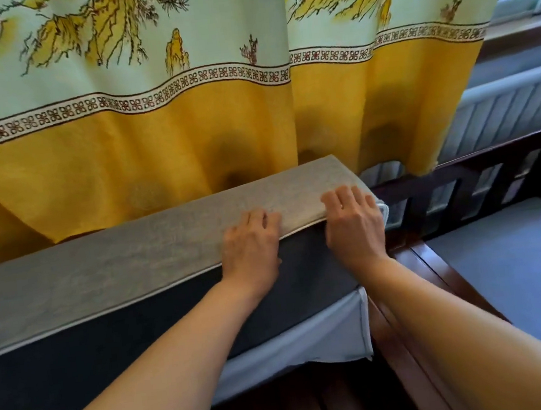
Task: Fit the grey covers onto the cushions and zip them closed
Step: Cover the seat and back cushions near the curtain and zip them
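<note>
A long cushion (107, 255) stands on its edge across the wooden bench, its top side light grey and its front face dark grey (142, 335). A pale loose flap of the grey cover (310, 344) hangs out below the front face at the right end. My left hand (250, 243) lies over the cushion's top front edge, fingers bent on the light grey fabric. My right hand (352, 219) rests over the same edge near the right corner, fingers curled onto the top. No zip shows in view.
A yellow and pale green printed curtain (155, 133) hangs right behind the cushion. Dark wooden bench slats (300, 408) and a rail (420, 339) lie below and right. A blue-grey seat cushion (520, 272) sits at right, with a radiator (513, 112) behind.
</note>
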Available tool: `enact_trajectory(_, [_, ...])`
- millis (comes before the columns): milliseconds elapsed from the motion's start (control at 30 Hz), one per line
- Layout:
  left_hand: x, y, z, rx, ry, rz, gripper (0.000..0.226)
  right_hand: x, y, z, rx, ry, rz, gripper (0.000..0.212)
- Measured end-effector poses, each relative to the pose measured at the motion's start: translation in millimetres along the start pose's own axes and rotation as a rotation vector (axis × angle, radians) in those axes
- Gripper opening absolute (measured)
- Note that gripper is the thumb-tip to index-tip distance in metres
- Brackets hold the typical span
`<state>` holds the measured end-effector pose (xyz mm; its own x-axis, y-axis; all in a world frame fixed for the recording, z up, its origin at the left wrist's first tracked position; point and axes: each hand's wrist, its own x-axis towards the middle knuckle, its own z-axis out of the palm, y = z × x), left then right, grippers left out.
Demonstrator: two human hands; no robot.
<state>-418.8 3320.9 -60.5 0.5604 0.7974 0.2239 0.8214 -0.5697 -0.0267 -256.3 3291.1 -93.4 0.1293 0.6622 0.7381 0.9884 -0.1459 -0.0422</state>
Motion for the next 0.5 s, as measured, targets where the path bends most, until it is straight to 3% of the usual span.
enact_trajectory(133, [32.5, 44.0, 20.2, 0.029, 0.017, 0.077, 0.064, 0.8, 48.5, 4.1, -0.116, -0.123, 0.308, 0.018])
enact_trajectory(200, [42.5, 62.0, 29.4, 0.025, 0.015, 0.1, 0.07, -1.4, 61.8, 7.5, -0.169, -0.152, 0.359, 0.008])
enact_trajectory(300, [46.5, 72.1, 40.8, 0.052, 0.01, 0.102, 0.07, -11.2, 74.3, 13.7, -0.148, -0.154, 0.266, 0.017])
enact_trajectory(367, [45.6, 70.3, 45.7, 0.09, 0.01, 0.126, 0.067, -16.8, 79.5, 12.6, -0.094, -0.128, 0.188, 0.012])
enact_trajectory(500, [46.8, 66.0, 49.9, 0.121, 0.006, 0.183, 0.067, -22.7, 85.4, 10.7, -0.061, -0.169, 0.147, 0.032])
